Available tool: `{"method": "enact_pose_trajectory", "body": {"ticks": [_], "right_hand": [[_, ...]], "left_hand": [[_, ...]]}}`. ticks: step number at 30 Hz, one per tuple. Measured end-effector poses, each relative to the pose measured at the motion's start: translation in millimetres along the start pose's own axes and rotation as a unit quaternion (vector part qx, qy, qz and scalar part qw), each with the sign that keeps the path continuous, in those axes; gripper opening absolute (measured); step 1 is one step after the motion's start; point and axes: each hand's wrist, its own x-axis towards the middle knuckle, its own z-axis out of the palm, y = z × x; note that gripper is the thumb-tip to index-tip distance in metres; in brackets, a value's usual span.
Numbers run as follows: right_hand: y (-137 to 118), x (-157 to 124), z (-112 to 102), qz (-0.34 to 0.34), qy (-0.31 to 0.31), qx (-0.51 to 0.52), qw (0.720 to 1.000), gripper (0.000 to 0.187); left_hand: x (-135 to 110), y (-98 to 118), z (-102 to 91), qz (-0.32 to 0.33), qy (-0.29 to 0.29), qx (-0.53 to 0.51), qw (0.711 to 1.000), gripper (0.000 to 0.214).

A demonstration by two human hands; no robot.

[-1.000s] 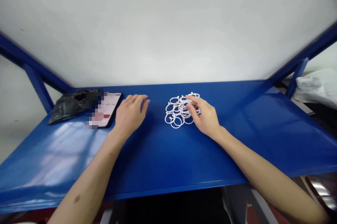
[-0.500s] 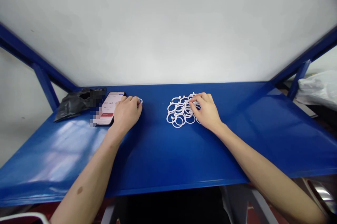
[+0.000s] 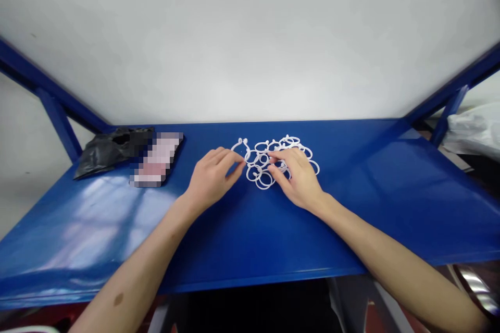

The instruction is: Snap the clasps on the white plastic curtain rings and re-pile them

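Observation:
A pile of thin white plastic rings (image 3: 265,181), each with a small knob, lies on the blue table, several of them overlapping. At its left side my left hand (image 3: 214,172) pinches one white ring (image 3: 233,146) between thumb and fingers. That ring's knobbed ends stand a little apart at the top, and part of it is hidden by my fingers. Over the middle of the pile is my right hand (image 3: 296,175), its thumb and forefinger parted at the rings, with no ring visibly gripped. Some rings are covered by this hand.
A phone (image 3: 158,158), its screen blurred out, lies on the blue table (image 3: 265,239) to the left. Beside it is a crumpled black plastic bag (image 3: 107,153). Blue frame bars rise at both sides, and a white plastic bag (image 3: 480,127) sits at the far right.
My left hand has moved right from beside the phone to the pile, bringing a white ring along. My right hand has shifted slightly left and its thumb and forefinger have parted.

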Motion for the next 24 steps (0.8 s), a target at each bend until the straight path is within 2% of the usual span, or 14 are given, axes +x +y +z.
{"method": "enact_pose_trajectory", "body": {"ticks": [4, 8, 11, 15, 17, 21, 24], "right_hand": [[-12, -5, 4, -0.004, 0.0, 0.049, 0.999, 0.023], [-12, -8, 9, 0.011, 0.02, 0.06, 0.998, 0.015], [-11, -9, 12, 0.019, 0.031, 0.059, 0.998, 0.013], [-10, -8, 13, 0.015, 0.035, 0.05, 0.998, 0.014], [-10, -7, 12, 0.001, 0.027, 0.054, 0.998, 0.012], [-10, -7, 11, -0.026, 0.015, 0.074, 0.997, 0.012], [-9, -7, 11, -0.033, 0.008, 0.088, 0.996, 0.014]], "left_hand": [[-3, 16, 4.6, 0.1, 0.007, -0.024, 0.995, 0.005], [-7, 23, 9.8, 0.133, 0.006, -0.038, 0.99, 0.007], [-8, 27, 10.5, 0.118, 0.031, -0.042, 0.992, 0.007], [-6, 29, 4.4, 0.038, 0.109, -0.017, 0.993, 0.012], [-4, 28, 1.0, 0.012, 0.091, -0.007, 0.996, 0.015], [-2, 24, -0.2, 0.012, 0.013, -0.011, 1.0, 0.019], [-2, 23, 1.4, 0.008, -0.009, -0.015, 1.0, 0.018]]}}
